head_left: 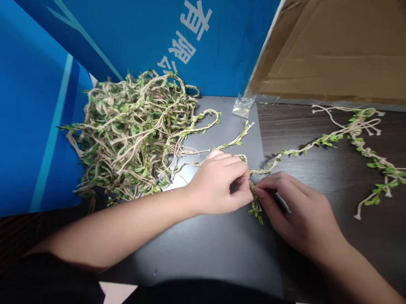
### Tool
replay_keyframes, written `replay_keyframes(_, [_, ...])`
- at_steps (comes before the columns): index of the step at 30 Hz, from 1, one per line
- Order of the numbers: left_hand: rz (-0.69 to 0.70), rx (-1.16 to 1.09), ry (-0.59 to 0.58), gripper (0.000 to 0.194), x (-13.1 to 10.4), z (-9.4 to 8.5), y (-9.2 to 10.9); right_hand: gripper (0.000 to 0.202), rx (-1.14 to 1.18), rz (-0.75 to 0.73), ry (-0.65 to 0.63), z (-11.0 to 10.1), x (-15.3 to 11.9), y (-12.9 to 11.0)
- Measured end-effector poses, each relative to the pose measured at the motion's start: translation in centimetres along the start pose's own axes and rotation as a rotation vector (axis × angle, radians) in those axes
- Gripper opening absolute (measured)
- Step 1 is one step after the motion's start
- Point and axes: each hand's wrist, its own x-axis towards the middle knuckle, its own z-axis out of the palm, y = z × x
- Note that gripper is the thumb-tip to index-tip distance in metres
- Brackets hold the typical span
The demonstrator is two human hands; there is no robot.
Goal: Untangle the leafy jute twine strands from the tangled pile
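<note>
Near the middle, my left hand (222, 181) is closed in a pinch on a braided beige cord with small green leaves (255, 206). Just to its right, my right hand (295, 205) pinches the same cord between thumb and forefinger. A short leafy end hangs below the fingertips. From the hands, a leafy strand (294, 152) runs right across the dark wood surface to loose cords and knots. At the upper left lies a big tangled pile of leafy cords (134, 134), with some strands reaching toward my left hand.
Blue panels (137, 30) with white characters stand behind and left of the pile. An opened brown cardboard piece (349, 47) rises at the upper right, with clear tape (244, 105) at its corner. A grey mat (211, 254) lies under my left forearm.
</note>
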Motion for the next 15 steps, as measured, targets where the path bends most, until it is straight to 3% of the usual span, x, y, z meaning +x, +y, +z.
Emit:
replay_keyframes(5, [-0.029,-0.025,-0.005,0.009,0.1,-0.2,0.1,0.011,0.136,0.059,0.017,0.2,0.2,0.0])
replay_keyframes(11, [-0.116,-0.090,0.023,0.017,0.1,-0.5,0.0,0.007,0.578,0.272,0.004,1.2,1.6,-0.2])
replay_keyframes(13, [-0.130,-0.085,0.050,0.019,0.2,-0.8,-0.2,0.009,0.628,0.272,-0.007,1.7,2.4,0.0])
replay_keyframes(15, [-0.143,-0.045,0.072,0.018,0.6,-1.6,-0.4,0.011,0.536,0.191,-0.046,2.0,3.4,0.5])
